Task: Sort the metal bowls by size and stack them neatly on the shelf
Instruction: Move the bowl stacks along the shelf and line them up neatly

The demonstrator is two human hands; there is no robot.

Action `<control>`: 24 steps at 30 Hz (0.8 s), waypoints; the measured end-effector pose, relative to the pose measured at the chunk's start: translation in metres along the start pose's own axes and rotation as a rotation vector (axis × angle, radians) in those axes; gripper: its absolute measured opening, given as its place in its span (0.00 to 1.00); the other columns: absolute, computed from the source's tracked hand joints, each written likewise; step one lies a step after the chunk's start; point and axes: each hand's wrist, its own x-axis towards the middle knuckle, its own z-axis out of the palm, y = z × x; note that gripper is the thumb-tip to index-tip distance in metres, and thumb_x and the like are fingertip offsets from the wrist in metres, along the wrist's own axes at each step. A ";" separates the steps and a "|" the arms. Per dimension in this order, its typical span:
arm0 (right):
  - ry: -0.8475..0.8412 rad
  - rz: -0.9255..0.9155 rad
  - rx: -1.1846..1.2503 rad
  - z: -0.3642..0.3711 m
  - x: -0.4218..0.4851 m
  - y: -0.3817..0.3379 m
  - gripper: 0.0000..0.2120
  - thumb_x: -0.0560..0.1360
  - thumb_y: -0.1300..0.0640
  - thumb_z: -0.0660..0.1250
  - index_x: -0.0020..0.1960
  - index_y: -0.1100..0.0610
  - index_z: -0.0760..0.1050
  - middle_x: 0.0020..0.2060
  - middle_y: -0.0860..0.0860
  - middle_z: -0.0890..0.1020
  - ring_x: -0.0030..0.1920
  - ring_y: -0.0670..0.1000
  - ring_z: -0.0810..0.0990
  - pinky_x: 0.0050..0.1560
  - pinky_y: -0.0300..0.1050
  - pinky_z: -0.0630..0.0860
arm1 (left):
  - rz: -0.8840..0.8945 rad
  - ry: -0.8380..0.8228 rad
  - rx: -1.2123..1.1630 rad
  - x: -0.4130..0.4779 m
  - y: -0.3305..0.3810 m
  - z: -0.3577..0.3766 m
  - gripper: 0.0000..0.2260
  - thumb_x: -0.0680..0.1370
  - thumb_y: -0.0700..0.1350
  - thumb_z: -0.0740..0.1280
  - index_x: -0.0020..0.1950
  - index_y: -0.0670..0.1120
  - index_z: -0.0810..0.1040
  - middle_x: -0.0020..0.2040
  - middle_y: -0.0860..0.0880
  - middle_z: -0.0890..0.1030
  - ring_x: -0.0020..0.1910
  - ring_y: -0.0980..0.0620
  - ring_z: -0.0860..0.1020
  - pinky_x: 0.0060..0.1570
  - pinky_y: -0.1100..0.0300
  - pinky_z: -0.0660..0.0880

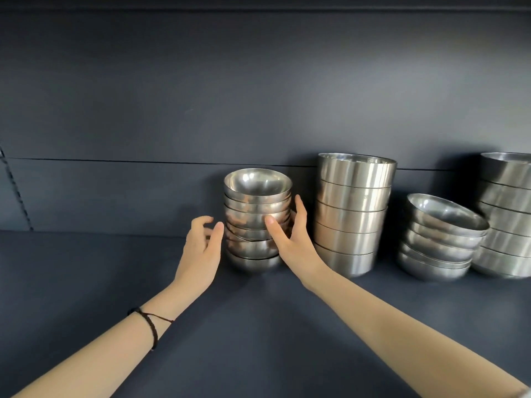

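On the shelf, right hand touches a shiny, uneven bowl stack, fingers straight; left hand relaxed, empty.

Between my left grip and my right grip, the small bowls are polished metal, glossy enough to mirror skin. Just right of my right grip, the tall stack is brushed metal with a satin sheen. Farther right, the low stack looks smooth and shiny. The shelf under both grips and the back panel beyond them are smooth and matt. Behind my left grip sits a braided cord bracelet.
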 end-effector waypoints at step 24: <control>0.113 0.293 -1.692 -0.460 -0.283 -0.069 0.32 0.79 0.34 0.54 0.79 0.42 0.49 0.77 0.50 0.60 0.73 0.56 0.65 0.73 0.56 0.60 | 1.115 -0.437 0.945 -0.233 0.220 0.302 0.33 0.75 0.65 0.45 0.69 0.52 0.76 0.59 0.49 0.82 0.54 0.46 0.80 0.51 0.50 0.73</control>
